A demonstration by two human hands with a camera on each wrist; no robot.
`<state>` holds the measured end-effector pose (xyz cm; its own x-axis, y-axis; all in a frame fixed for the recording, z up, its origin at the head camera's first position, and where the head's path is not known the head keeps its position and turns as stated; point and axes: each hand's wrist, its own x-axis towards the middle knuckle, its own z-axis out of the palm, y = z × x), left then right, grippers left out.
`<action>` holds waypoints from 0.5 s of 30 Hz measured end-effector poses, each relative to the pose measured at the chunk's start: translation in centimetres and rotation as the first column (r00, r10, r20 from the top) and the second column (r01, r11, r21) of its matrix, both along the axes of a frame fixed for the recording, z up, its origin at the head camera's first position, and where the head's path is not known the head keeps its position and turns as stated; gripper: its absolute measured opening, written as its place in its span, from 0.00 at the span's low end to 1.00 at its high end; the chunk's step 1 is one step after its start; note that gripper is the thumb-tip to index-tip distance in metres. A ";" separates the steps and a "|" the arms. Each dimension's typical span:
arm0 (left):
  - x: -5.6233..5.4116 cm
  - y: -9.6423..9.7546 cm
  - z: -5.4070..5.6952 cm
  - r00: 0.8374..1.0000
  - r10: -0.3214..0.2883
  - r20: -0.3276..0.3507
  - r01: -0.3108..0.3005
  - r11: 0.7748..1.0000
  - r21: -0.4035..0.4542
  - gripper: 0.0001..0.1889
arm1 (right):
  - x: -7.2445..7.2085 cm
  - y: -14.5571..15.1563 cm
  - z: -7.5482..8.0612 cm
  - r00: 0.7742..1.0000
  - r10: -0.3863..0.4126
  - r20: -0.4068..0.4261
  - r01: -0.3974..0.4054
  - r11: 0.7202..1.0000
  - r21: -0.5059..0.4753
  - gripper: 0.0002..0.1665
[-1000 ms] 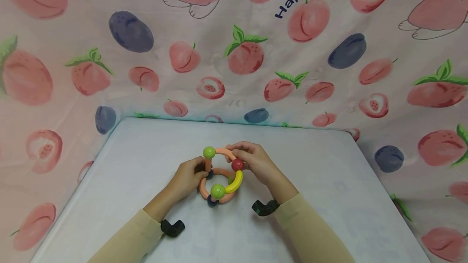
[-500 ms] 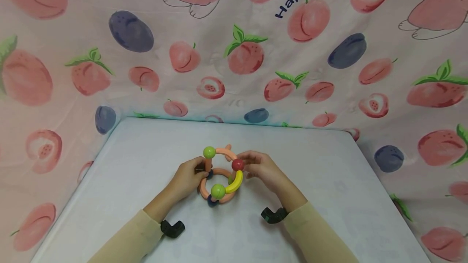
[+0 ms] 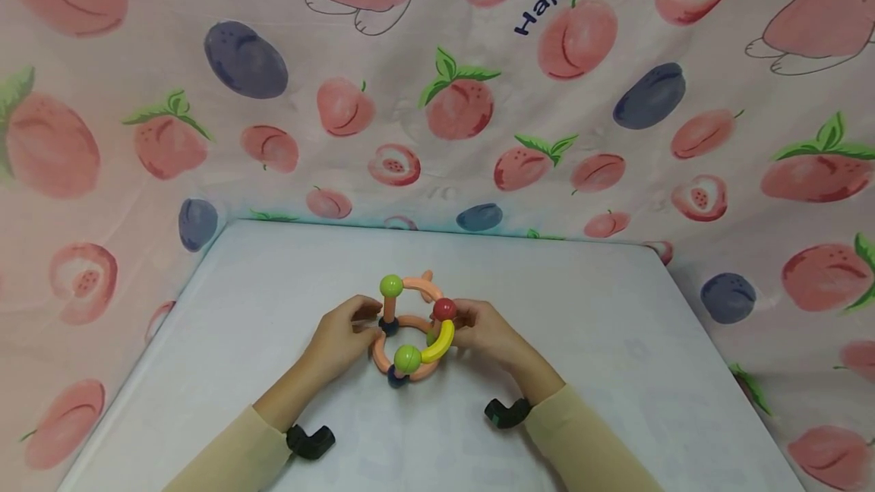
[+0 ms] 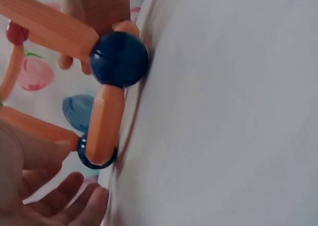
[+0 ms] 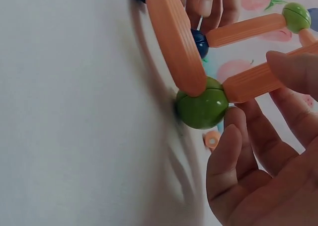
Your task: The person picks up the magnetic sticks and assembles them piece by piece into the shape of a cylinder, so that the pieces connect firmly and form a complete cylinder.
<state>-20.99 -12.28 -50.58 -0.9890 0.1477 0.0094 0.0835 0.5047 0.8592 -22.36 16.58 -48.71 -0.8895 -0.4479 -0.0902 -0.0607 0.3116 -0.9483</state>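
Observation:
A ball-and-rod building toy stands on the table, with a lower ring of orange rods (image 3: 379, 354) and dark blue balls (image 4: 119, 59). Its raised upper ring has green balls (image 3: 407, 358), a red ball (image 3: 444, 309) and a yellow curved rod (image 3: 439, 343). My right hand (image 3: 488, 332) pinches an upright orange rod (image 5: 248, 84) between thumb and fingers, just above a lower green ball (image 5: 201, 107). My left hand (image 3: 342, 336) is beside the left upright rod (image 3: 390, 310), its fingers loosely spread; whether the thumb touches is unclear.
A loose orange rod (image 3: 428, 276) lies behind the toy, partly hidden by the upper ring. The white table (image 3: 581, 294) ends at a fruit-patterned cloth (image 3: 437, 150) at the back. Each wrist carries a black mount (image 3: 507, 413).
My right hand has let go of the upper ring's back, drawn away, then come down to the right upright rod. My left hand has loosened from the left upright and shifted slightly left.

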 end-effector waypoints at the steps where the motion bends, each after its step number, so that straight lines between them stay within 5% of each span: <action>1: 0.4 -0.1 0.2 1.000 0.013 -0.005 -0.013 1.000 -0.005 0.20 | 0.0 -0.1 -0.1 1.000 0.003 -0.001 -0.003 1.000 0.002 0.19; 6: 3.0 -0.4 1.5 0.999 0.039 -0.016 -0.040 0.998 -0.046 0.15 | 0.1 -0.4 -0.5 1.000 -0.009 -0.004 0.009 1.000 0.026 0.15; 15: 6.2 1.3 2.3 0.990 -0.140 0.013 0.140 0.990 0.020 0.22 | 0.1 -0.6 -0.5 0.999 -0.034 -0.010 0.035 0.998 0.046 0.10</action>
<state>-14.77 -10.95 -48.24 -0.9586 0.2848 -0.0008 0.1395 0.4721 0.8704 -22.30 15.95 -49.21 -0.9052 -0.4125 -0.1020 -0.0576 0.3569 -0.9324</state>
